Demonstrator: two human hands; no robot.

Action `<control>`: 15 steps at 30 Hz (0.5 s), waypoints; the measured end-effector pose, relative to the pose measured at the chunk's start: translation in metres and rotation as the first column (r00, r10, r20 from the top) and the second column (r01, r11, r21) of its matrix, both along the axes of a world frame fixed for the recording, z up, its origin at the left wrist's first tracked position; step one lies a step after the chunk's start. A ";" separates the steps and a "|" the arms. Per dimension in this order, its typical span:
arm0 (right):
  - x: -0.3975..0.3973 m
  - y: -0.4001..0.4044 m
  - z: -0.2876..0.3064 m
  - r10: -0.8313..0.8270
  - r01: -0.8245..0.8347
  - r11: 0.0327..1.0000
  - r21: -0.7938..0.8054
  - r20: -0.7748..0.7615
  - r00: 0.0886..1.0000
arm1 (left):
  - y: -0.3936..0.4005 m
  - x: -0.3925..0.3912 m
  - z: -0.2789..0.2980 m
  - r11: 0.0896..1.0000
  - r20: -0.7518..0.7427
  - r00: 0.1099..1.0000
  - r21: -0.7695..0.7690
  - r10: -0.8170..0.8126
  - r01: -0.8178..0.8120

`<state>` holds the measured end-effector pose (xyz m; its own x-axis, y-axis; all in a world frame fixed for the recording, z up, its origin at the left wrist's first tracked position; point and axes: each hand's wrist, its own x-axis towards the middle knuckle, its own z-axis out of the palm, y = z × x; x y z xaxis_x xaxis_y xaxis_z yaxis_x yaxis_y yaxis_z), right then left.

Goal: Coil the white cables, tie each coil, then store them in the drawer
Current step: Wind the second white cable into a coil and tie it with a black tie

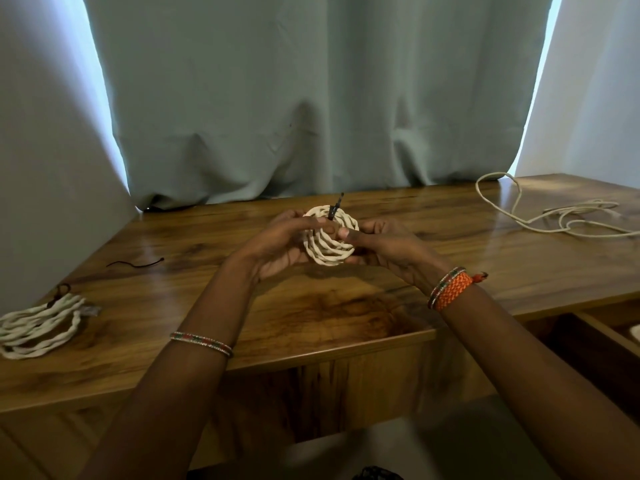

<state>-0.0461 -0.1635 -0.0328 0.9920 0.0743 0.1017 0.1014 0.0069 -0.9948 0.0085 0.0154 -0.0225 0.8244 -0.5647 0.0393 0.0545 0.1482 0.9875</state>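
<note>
White twisted cable, wound into a round coil (329, 237), is held above the middle of the table (311, 313) between both hands. The left hand (280, 244) is curled around the coil's left side, with thumb and forefinger pinched at a dark tie (335, 208) that stands up from the coil's top edge. The right hand (384, 247) grips the right side, its thumb pressed on the front of the loops; the fingers behind the coil are hidden. How the tie is fastened cannot be made out.

A second coil (38, 327), already bound with a dark tie, lies at the table's left end and is partly cut off by the frame edge. A spare tie (136, 263) lies just beyond it. A loose cable (554, 213) is sprawled uncoiled at the far right, running out of view. At the lower right an open drawer (602, 337) is seen, with something white inside, cut off and too little shown to identify
</note>
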 end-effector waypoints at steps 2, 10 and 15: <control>0.002 -0.001 -0.002 -0.025 0.025 0.999 0.022 -0.006 1.000 | 0.001 0.001 0.001 0.998 -0.019 0.999 -0.050 0.031 -0.032; 0.007 0.010 -0.006 -0.136 0.135 0.990 -0.032 -0.032 0.990 | -0.006 0.002 -0.003 0.965 0.042 0.972 0.114 0.233 -0.236; 0.017 0.040 0.003 -0.099 0.099 0.995 0.002 -0.073 0.992 | 0.020 -0.005 0.000 0.936 0.049 0.943 0.111 0.329 -0.333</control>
